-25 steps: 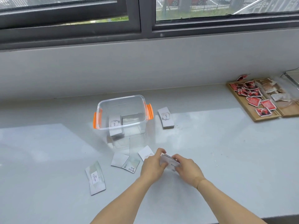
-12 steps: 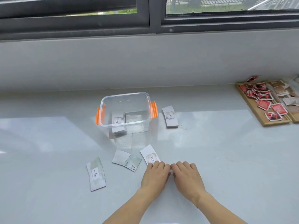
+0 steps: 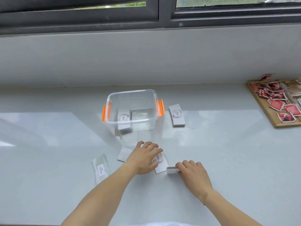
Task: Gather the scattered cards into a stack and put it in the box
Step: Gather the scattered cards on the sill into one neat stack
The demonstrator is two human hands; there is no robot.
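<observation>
A clear plastic box (image 3: 132,93) with orange latches stands on the white counter, and a stack of white cards (image 3: 124,119) lies inside it. My right hand (image 3: 193,173) grips a thin stack of cards (image 3: 171,170) standing on edge on the counter. My left hand (image 3: 145,157) lies flat with spread fingers on a loose "love" card (image 3: 161,162). Another white card (image 3: 123,154) peeks out to its left. A pale green card (image 3: 101,168) lies further left. A separate card stack (image 3: 176,115) rests right of the box.
A wooden tray (image 3: 267,110) with several red and brown packets sits at the far right. A grey wall and a window frame run along the back of the counter.
My hands have parted: the left slid up and left onto the loose "love" card, while the right stayed with the small stack, now visible on edge.
</observation>
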